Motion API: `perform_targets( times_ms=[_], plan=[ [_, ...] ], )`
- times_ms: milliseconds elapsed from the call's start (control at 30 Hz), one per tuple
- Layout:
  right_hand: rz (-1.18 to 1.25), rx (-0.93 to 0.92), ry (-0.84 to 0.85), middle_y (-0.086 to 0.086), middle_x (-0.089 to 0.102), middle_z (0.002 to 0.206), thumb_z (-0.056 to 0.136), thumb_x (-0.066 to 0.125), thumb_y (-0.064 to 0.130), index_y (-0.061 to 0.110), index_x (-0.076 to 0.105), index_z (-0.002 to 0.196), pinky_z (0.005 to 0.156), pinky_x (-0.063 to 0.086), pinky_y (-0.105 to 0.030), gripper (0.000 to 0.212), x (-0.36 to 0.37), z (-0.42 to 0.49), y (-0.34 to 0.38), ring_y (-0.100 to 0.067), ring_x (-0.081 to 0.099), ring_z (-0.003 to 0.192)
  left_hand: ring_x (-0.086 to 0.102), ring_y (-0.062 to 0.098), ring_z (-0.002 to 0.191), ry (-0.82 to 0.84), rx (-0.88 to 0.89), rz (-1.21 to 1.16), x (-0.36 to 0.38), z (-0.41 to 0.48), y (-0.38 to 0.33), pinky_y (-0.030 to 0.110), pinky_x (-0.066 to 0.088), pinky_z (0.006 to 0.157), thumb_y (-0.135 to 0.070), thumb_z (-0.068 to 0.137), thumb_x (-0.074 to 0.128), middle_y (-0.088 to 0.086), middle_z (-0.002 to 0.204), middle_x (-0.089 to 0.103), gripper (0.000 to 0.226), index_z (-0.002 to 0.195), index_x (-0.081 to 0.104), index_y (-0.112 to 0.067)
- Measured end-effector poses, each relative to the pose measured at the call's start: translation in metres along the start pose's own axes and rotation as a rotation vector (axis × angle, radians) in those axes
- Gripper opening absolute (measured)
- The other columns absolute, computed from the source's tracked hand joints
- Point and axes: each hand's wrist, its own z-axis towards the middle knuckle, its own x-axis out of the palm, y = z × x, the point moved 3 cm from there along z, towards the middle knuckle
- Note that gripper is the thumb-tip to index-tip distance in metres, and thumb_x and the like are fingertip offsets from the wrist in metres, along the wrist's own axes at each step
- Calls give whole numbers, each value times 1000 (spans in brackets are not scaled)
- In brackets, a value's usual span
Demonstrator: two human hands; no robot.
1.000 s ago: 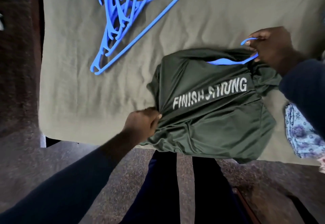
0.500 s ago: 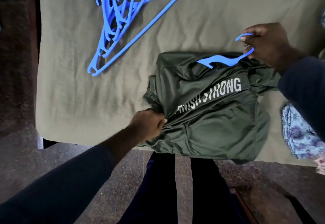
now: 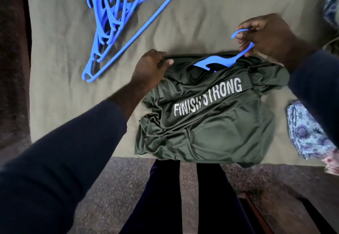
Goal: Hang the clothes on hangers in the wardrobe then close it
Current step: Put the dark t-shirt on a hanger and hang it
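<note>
Near the bed's (image 3: 201,22) front edge lies the green shirt (image 3: 211,123). The left hand (image 3: 150,68) has moved up from the shirt's side to pinch its shoulder. The right hand (image 3: 269,35) grips the hook of the hanger (image 3: 220,62), so seating the hanger inside seems underway.

An olive-green sheet (image 3: 201,13), a little wrinkled, covers a wide flat surface in the upper part of the view. Below it and along the left side is a dark brown speckled stone floor (image 3: 113,187). A reddish wooden edge (image 3: 255,213) shows at the lower right. The light is soft.
</note>
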Motion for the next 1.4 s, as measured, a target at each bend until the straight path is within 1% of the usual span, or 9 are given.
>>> perform_targets(
  times_ms=[267,400,533,667,800,967,1167,1300,1400],
  plan=[
    [42,-39,28,-3,63,73,93,67,10,13,71,96,47,52,-22,7,1,-8,7,-11,61,56,55,17,81,325,-43,171,-1,33,-7,21,31,64,-20,95,60,8,84,62,21,96,70,-2],
    [24,-100,23,-6,63,72,92,66,8,9,71,100,45,50,-22,10,-3,-13,9,-12,61,55,53,11,66,228,-189,186,-7,43,-1,12,32,50,-14,98,53,7,86,60,17,89,64,-5],
    [11,-122,51,-1,63,62,92,63,3,-3,70,104,46,49,-23,15,1,-17,15,-8,58,51,57,5,69,197,32,9,1,41,-46,16,39,63,-29,94,63,7,84,67,23,93,65,-6],
    [36,-121,60,-12,60,69,91,65,4,-4,68,107,46,47,-25,18,9,-24,26,-9,55,49,54,-7,64,449,184,-142,38,37,-107,13,44,68,-29,85,73,-4,82,65,25,100,67,-10],
    [47,-146,-197,-3,63,76,90,69,17,7,74,102,55,51,-27,16,-11,-45,9,-5,52,58,53,-6,52,420,166,-114,60,46,-123,12,39,56,-8,93,58,-8,71,60,8,87,63,-11],
    [35,243,-590,3,71,80,81,70,33,17,73,93,71,47,-27,20,-23,-113,-104,-4,60,74,51,-6,60,485,167,-68,76,40,-120,14,41,61,-38,89,69,-10,76,60,25,95,63,-14],
    [-76,481,-550,1,61,90,81,78,46,10,62,106,75,40,-21,47,11,-170,-161,-18,57,86,61,22,78,493,309,214,85,43,-130,39,49,76,-70,77,60,4,81,66,56,92,67,-17],
    [53,501,-550,2,63,83,75,86,28,9,65,104,59,41,-8,40,11,-175,-169,-6,55,68,50,24,70,504,319,223,91,46,-143,34,34,65,-51,91,61,4,66,51,46,79,59,-6],
    [62,516,-461,-4,66,79,73,86,15,17,67,82,72,55,-32,21,13,-177,-180,-13,60,68,45,22,69,457,261,177,92,48,-141,31,30,64,-43,96,56,5,66,47,44,77,58,-4]
  ],
)
